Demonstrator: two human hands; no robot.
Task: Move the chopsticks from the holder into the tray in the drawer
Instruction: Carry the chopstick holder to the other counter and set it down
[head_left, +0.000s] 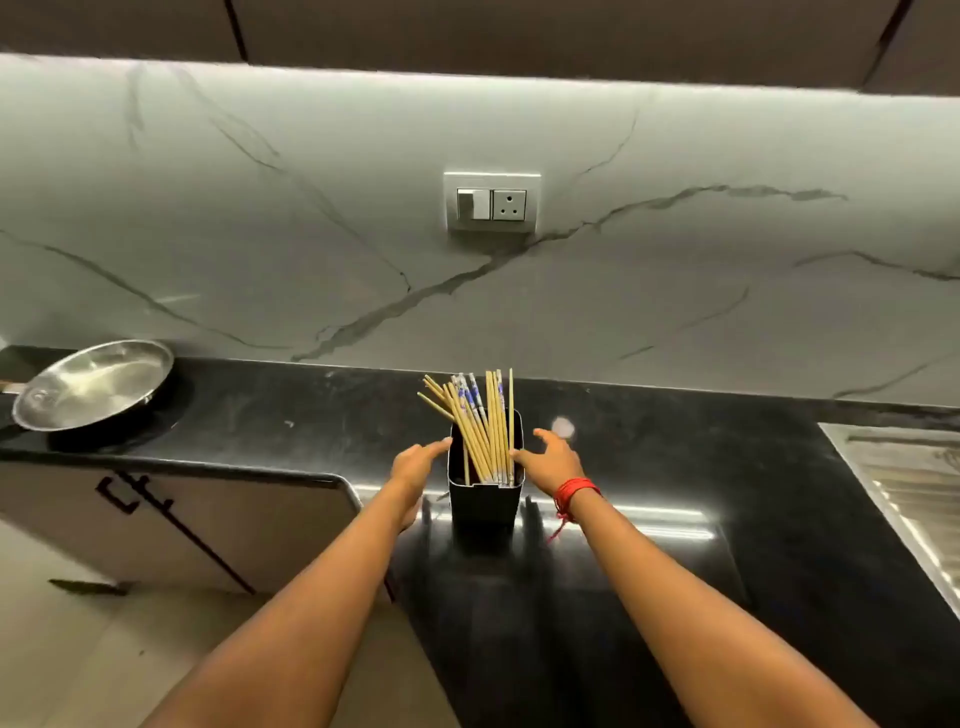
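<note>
Both hands, left hand (415, 462) and right hand (551, 460), spread open, flank the black holder (483, 499) of chopsticks (480, 421) near the countertop's (779, 519) front edge, apparently touching it; a careless nudge could tip it.

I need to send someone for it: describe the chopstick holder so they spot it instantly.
On the black countertop below the wall socket stands the chopstick holder, between the person's two hands. It is a tall, dark, square box, the only container bristling with chopsticks.
</note>
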